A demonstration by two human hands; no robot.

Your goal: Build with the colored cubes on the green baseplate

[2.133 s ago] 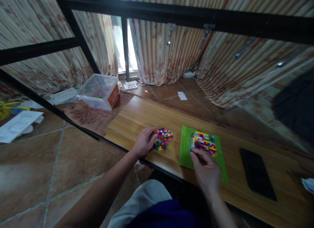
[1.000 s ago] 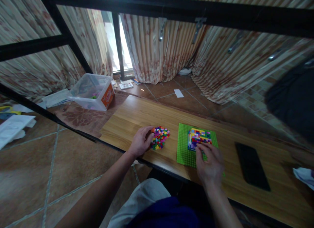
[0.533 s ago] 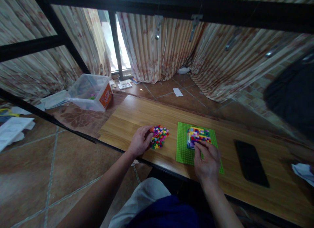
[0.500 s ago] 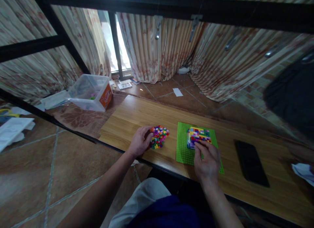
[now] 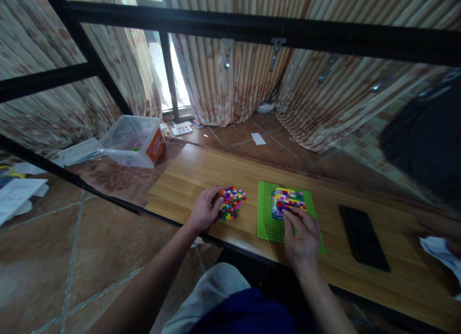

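Note:
On the wooden table lies a loose pile of small multicoloured toy bricks (image 5: pixel 234 202). My left hand (image 5: pixel 206 209) rests at the pile's left edge, fingers curved and thumb apart from the index finger. A green studded baseplate (image 5: pixel 265 223) carries a low block built of coloured bricks (image 5: pixel 288 196), with yellow, red, white and purple showing. Over the block's near side, my right hand (image 5: pixel 302 233) has thumb and index finger pinched together. Whatever may be between those fingertips is too small to make out, and the hand covers part of the block and plate.
A black phone-like slab (image 5: pixel 363 238) lies right of the baseplate, with crumpled white paper (image 5: pixel 441 252) further right. On the floor at left stands a clear plastic box (image 5: pixel 131 137) with an orange label. A black metal bar (image 5: pixel 230 22) crosses above the table.
The view has tilted up slightly, so the scene sits a little lower. Both hands stay at the same places, left by the pile and right on the block.

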